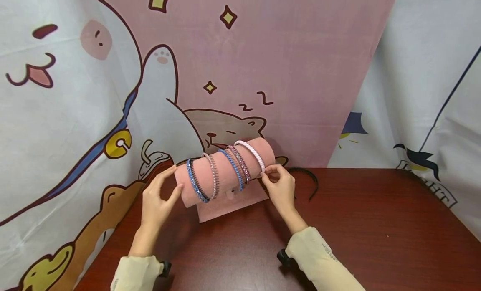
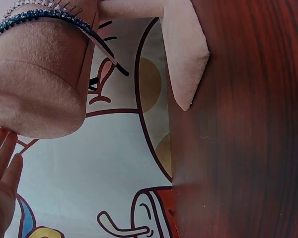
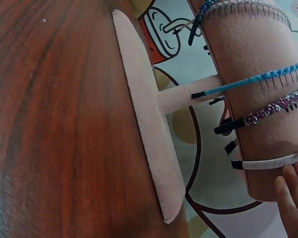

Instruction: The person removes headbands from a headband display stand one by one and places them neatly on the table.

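Observation:
A pink padded roll (image 1: 221, 170) stands on a post above a flat pink base (image 1: 229, 208), its right end farther from me. Around it sit several toothed headbands: a glittery dark blue headband (image 1: 193, 180), a pale beaded one, a bright blue one (image 3: 268, 77), a pink-purple glitter one (image 3: 270, 111) and a white headband (image 1: 253, 151). My right hand (image 1: 279, 184) pinches the white headband near its front end, by the roll's right end. At the left end, my left hand (image 1: 155, 203) has its fingertips against the roll, thumb spread apart, fingers fairly straight.
Behind my right hand, a thin black headband (image 1: 313, 180) lies on the reddish-brown wooden table (image 1: 360, 224). A cloth printed with cartoon animals (image 1: 300, 74) hangs right behind the stand, and white cloth (image 1: 443, 94) hangs along the right side.

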Available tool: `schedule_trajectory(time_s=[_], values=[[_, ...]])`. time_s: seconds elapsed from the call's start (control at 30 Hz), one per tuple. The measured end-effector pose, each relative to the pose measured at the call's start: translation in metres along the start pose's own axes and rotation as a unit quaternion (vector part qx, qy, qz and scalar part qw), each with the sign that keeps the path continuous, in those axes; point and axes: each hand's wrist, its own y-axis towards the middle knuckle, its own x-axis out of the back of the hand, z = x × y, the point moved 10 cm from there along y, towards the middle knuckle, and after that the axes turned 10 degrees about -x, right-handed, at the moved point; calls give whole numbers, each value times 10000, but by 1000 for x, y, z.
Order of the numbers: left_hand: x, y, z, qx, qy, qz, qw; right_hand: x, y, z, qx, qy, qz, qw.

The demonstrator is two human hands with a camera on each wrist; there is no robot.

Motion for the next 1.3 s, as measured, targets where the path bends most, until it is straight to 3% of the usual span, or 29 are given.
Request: schedule_trajectory(time_s=[0.27, 0.77, 1.07, 1.3], values=[[-2, -1, 4, 295, -2, 183, 9994, 8, 10, -3, -183, -35, -53, 9998], [-2, -1, 5, 305, -13, 165, 9994, 18, 24, -10, -430, -12, -61, 9991], [0, -1, 3, 57, -28, -3, 10000, 21, 31, -12, -428, 9, 4, 9991], [-1, -1, 3, 79, -26, 33, 10000, 26, 37, -14, -454, -12, -116, 9989]])
